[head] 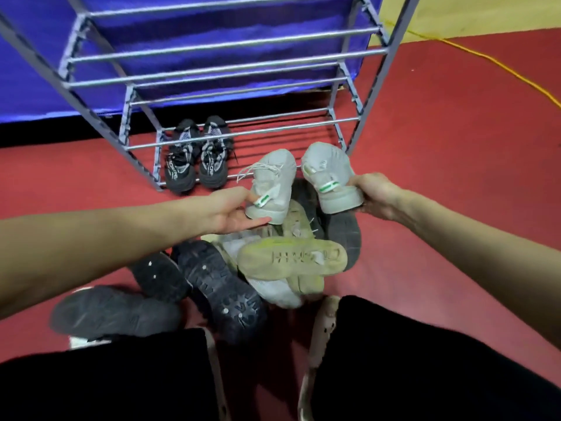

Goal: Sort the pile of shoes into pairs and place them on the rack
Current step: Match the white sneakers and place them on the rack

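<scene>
Past our dark-trousered knees [425, 360], left hand [230, 211] and right hand [375, 194] each pinch a light, soft white sneaker's [273, 183] stiffer heel, likely best

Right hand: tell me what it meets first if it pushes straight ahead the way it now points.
The right hand, holding a white sneaker toe-forward, would probably reach the rack's bottom shelf bars first, right of the black pair; depth is uncertain.

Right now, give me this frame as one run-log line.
left hand: holds white shoe | right hand: holds its mate | rack: black pair on bottom shelf | pile: unsorted on floor
</scene>
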The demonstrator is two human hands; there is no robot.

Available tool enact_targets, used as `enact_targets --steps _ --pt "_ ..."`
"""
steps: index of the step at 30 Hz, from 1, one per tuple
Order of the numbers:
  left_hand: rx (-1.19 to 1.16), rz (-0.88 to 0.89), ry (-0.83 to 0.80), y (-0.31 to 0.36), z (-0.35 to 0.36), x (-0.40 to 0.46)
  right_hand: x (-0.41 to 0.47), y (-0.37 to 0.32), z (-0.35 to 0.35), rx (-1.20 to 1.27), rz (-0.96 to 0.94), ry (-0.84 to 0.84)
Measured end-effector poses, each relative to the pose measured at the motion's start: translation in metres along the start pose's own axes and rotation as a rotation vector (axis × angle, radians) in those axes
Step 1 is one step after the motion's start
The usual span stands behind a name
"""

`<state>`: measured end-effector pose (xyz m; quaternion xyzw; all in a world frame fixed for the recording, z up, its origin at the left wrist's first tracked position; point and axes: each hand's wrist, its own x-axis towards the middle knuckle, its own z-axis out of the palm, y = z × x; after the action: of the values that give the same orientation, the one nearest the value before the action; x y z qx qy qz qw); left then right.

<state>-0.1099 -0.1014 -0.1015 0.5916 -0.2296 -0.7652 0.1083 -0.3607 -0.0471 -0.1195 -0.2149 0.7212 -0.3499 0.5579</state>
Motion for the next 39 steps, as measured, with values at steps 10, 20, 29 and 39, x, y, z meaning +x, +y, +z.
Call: enact_targets --steps 10,20,29,39 --pt "-0.218 0.058 -0.091 0.031 -0.002 0.129 0.134 0.010 0.021 0.155 -0.191 0.149" --pt "-0.373 0.221 -0.109 0.039 0.009 0.206 0.220 0.003 0.029 0.101 -0.283 0.216" --pt "-0.387 0.270 -0.073 0.071 0.028 0.228 0.282 -0.009 0.034 0.048 -0.158 0.256" --pt "-0.221 0.215 -0.001 0.064 0.029 0.250 0.257 0.015 0.045 -0.284 -0.322 0.395"
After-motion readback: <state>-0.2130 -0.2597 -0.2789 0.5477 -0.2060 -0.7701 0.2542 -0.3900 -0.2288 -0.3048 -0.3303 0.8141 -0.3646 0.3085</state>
